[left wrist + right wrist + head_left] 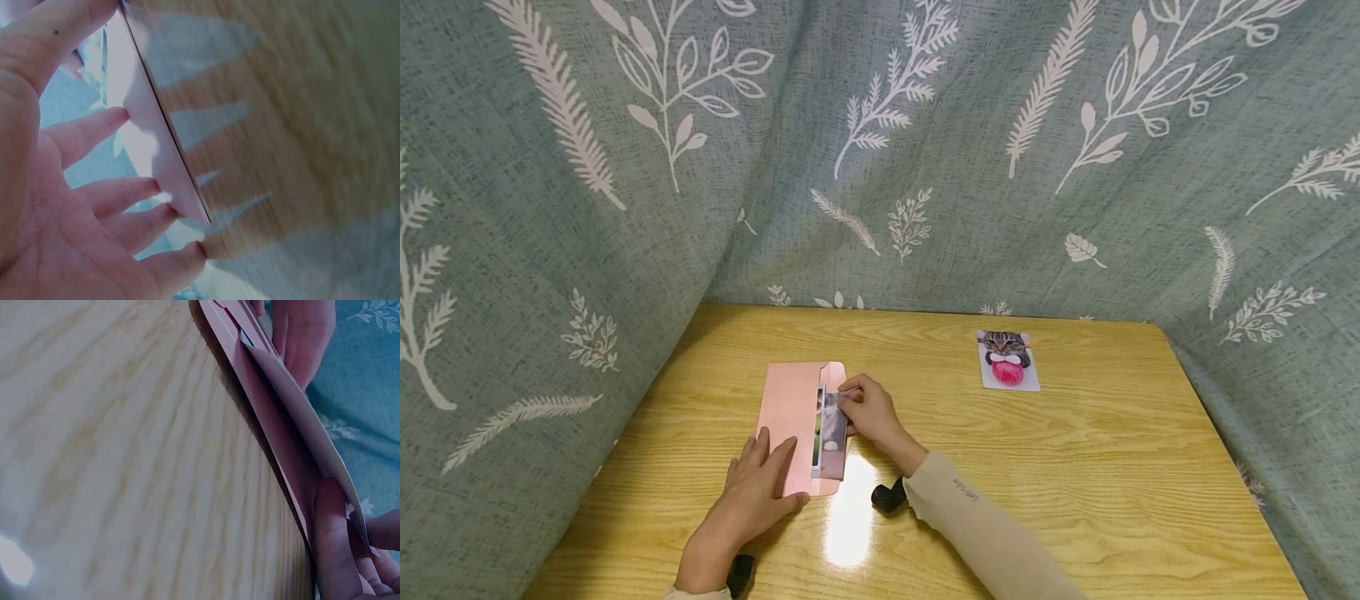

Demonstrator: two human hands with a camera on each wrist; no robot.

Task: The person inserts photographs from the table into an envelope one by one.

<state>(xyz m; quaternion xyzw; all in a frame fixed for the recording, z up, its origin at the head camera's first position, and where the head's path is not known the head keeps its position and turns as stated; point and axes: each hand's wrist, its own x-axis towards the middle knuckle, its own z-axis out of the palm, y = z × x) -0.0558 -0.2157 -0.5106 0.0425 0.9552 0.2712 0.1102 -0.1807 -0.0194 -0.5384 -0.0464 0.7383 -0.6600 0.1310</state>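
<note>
A pink envelope (pixel 787 408) lies on the table, its opening facing right. Partly inside it is a photo card (pixel 832 433) showing a grey and white cat; another picture with green in it shows beside that card at the opening. My right hand (pixel 871 410) pinches the card's outer edge, and in the right wrist view the card (pixel 306 419) stands slightly lifted from the envelope flap. My left hand (pixel 756 487) rests on the envelope's lower left with fingers spread. In the left wrist view its fingertips (pixel 119 114) touch the envelope's face.
Farther right on the wooden table (pixel 1075 467) lies a cat photo (pixel 1008 360) with a pink ball. A patterned green curtain (pixel 925 167) hangs behind and along both sides. Black camera mounts (pixel 889 497) sit at the wrists.
</note>
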